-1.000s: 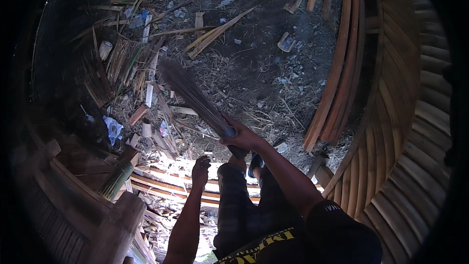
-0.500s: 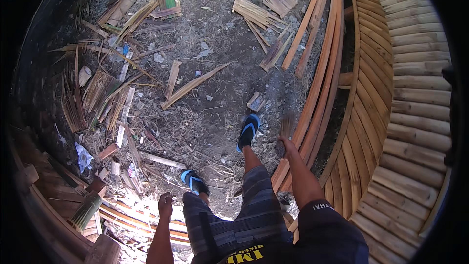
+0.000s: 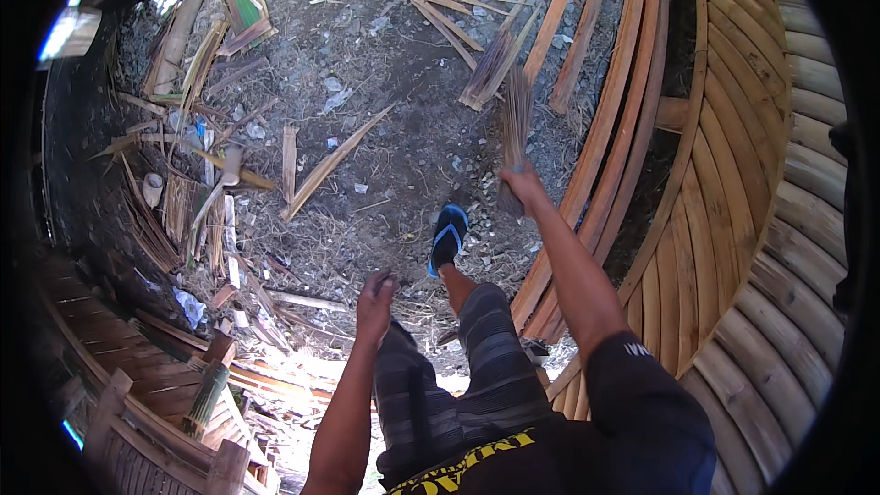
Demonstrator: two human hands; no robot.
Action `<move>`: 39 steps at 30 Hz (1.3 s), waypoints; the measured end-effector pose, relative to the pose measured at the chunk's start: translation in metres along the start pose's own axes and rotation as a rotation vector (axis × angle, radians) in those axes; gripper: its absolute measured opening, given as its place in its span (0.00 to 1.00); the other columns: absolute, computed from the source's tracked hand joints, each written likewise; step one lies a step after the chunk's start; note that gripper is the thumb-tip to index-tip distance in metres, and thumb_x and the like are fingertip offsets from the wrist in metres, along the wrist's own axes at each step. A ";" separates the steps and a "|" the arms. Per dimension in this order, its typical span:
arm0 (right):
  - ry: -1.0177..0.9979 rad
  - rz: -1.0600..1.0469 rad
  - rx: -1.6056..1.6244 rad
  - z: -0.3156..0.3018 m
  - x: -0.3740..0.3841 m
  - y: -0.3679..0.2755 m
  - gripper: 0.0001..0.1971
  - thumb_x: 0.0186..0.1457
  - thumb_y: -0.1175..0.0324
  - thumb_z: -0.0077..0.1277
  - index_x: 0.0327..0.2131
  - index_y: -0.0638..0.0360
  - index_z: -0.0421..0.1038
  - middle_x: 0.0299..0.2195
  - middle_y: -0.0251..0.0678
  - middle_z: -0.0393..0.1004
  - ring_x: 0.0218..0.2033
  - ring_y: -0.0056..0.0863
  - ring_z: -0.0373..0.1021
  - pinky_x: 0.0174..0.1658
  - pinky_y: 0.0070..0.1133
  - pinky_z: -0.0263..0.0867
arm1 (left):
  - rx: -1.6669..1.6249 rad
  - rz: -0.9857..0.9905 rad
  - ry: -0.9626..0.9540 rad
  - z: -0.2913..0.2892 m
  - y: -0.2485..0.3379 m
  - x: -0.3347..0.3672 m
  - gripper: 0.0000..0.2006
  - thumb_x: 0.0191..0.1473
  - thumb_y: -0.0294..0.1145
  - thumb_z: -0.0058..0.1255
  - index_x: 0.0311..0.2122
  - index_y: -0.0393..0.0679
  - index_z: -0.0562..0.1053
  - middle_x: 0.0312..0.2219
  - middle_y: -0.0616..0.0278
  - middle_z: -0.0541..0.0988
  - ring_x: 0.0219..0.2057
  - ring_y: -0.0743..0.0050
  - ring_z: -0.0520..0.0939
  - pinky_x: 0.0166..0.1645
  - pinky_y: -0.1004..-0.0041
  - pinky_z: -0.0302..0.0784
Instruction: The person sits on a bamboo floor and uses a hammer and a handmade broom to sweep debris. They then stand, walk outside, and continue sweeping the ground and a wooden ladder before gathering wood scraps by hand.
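My right hand [image 3: 522,185] is closed round the bound end of a stick broom [image 3: 516,124]. Its thin brown bristles point away from me, over the littered ground close to some dry split leaf pieces [image 3: 495,69]. My left hand [image 3: 374,302] hangs in front of my left thigh with its fingers curled; whether anything small is in them I cannot make out. Ahead of that hand lies dirt strewn with straw and bits of plastic. A blurred, pale chunk of wood [image 3: 232,165] shows above the scrap heap on the left.
Long reddish planks [image 3: 600,165] run along the right side, beside a curved slatted bamboo bench [image 3: 733,174]. A long split strip [image 3: 335,165] lies mid-ground. Scrap wood [image 3: 183,211] and a crumpled plastic bag [image 3: 190,308] are at left, with slatted wooden furniture [image 3: 119,348] at lower left.
My right hand has carried the broom forward; my left hand has moved forward and right. The wood block near my right foot is gone from there, and a blurred chunk appears at left.
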State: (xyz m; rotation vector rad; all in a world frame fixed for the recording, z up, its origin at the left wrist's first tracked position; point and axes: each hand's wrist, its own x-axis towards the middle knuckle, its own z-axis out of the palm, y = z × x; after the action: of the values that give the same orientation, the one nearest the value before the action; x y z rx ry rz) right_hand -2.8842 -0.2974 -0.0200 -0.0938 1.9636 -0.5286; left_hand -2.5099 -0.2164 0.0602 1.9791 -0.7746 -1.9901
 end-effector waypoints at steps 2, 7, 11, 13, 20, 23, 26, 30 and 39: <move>-0.231 -0.011 -0.237 0.034 0.035 -0.007 0.42 0.42 0.59 0.68 0.62 0.56 0.64 0.50 0.44 0.77 0.49 0.38 0.73 0.53 0.31 0.68 | -0.015 0.039 -0.002 0.026 0.037 0.021 0.19 0.64 0.35 0.50 0.56 0.36 0.72 0.45 0.58 0.79 0.45 0.73 0.80 0.49 0.76 0.73; -0.807 -0.428 -0.515 0.037 0.030 -0.013 0.52 0.37 0.52 0.70 0.67 0.52 0.58 0.58 0.46 0.71 0.58 0.37 0.68 0.61 0.28 0.62 | 0.128 -0.021 0.008 0.023 0.057 0.064 0.20 0.63 0.36 0.52 0.56 0.38 0.72 0.46 0.58 0.80 0.43 0.74 0.79 0.47 0.76 0.73; -0.480 -0.421 -0.306 -0.028 0.035 -0.066 0.50 0.41 0.53 0.68 0.68 0.51 0.56 0.63 0.45 0.66 0.62 0.36 0.65 0.62 0.28 0.62 | 0.262 -0.022 0.076 -0.009 0.059 0.098 0.19 0.63 0.37 0.52 0.55 0.39 0.73 0.42 0.57 0.81 0.42 0.73 0.80 0.50 0.73 0.73; -0.234 -0.292 -0.045 -0.049 0.073 -0.114 0.45 0.43 0.54 0.68 0.65 0.54 0.60 0.58 0.44 0.70 0.57 0.36 0.69 0.58 0.30 0.66 | 0.269 -0.135 0.112 -0.015 0.072 0.123 0.19 0.62 0.38 0.52 0.55 0.38 0.74 0.41 0.54 0.83 0.45 0.68 0.81 0.52 0.72 0.74; -0.436 -0.161 -0.495 0.055 0.198 -0.284 0.40 0.40 0.51 0.67 0.55 0.64 0.70 0.49 0.49 0.77 0.46 0.40 0.76 0.48 0.34 0.72 | 0.282 0.035 0.059 0.041 0.218 0.251 0.22 0.63 0.42 0.51 0.55 0.36 0.72 0.47 0.50 0.81 0.48 0.65 0.81 0.51 0.69 0.75; -0.998 -0.492 -0.722 0.106 0.163 -0.323 0.50 0.41 0.46 0.66 0.68 0.49 0.57 0.61 0.49 0.68 0.59 0.43 0.67 0.61 0.33 0.63 | 0.216 0.035 0.024 0.070 0.292 0.267 0.23 0.62 0.41 0.52 0.56 0.36 0.71 0.46 0.52 0.81 0.46 0.67 0.81 0.49 0.70 0.75; -1.034 -0.540 -0.700 0.084 0.136 -0.350 0.53 0.42 0.46 0.66 0.70 0.43 0.52 0.61 0.49 0.67 0.61 0.44 0.66 0.63 0.32 0.61 | 0.347 0.028 -0.003 0.079 0.341 0.268 0.23 0.62 0.41 0.52 0.56 0.37 0.71 0.44 0.54 0.81 0.44 0.70 0.80 0.47 0.72 0.74; -0.578 -0.512 -0.566 -0.015 0.164 -0.384 0.52 0.45 0.47 0.65 0.71 0.46 0.50 0.61 0.49 0.68 0.61 0.41 0.66 0.62 0.31 0.61 | 0.227 0.020 0.056 0.072 0.356 0.274 0.21 0.61 0.39 0.52 0.54 0.37 0.74 0.42 0.55 0.81 0.41 0.73 0.80 0.45 0.73 0.74; -0.184 0.043 0.296 -0.205 0.390 -0.507 0.23 0.54 0.54 0.59 0.49 0.56 0.68 0.35 0.38 0.76 0.29 0.27 0.75 0.29 0.27 0.73 | 0.173 -0.006 0.094 0.144 0.410 0.372 0.19 0.62 0.38 0.52 0.53 0.36 0.75 0.40 0.55 0.81 0.40 0.69 0.81 0.48 0.71 0.74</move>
State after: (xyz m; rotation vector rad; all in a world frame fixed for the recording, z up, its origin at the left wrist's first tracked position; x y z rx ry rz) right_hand -3.3231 -0.8033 -0.0724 0.0835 1.6867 -0.7497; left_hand -2.7563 -0.7193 -0.0549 2.1551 -0.9473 -1.8746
